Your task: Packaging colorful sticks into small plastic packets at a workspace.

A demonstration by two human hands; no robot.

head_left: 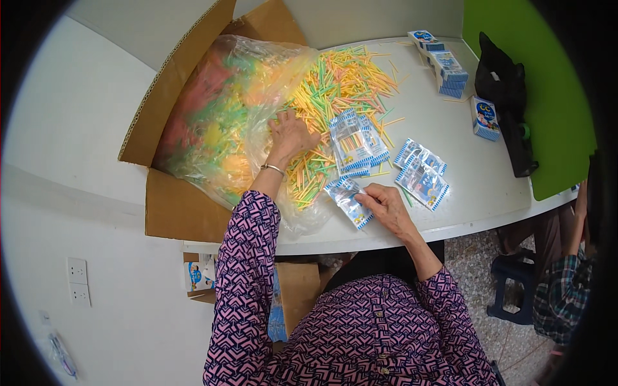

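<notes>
A heap of thin pastel sticks (344, 77) in yellow, green, orange and pink spills from a clear plastic bag (222, 116) onto the table. Over the heap, at the bag's mouth, my left hand (291, 136) is open, its fingers spread on the sticks. My right hand (388, 209) pinches the edge of a small blue-and-white sachet (349, 204) near the table's front edge; I cannot tell whether sticks are inside it. Just beyond it lies a stack of similar sachets (353, 145), the top one showing sticks through its window. More sachets (423, 177) lie to the right.
The bag sits in a tipped cardboard box (180, 71) on the white table (470, 183). Small blue-and-white boxes (449, 69) stand at the back right, beside a black tape dispenser (515, 122) and a green panel (553, 96). Another person's arm (573, 257) shows at far right.
</notes>
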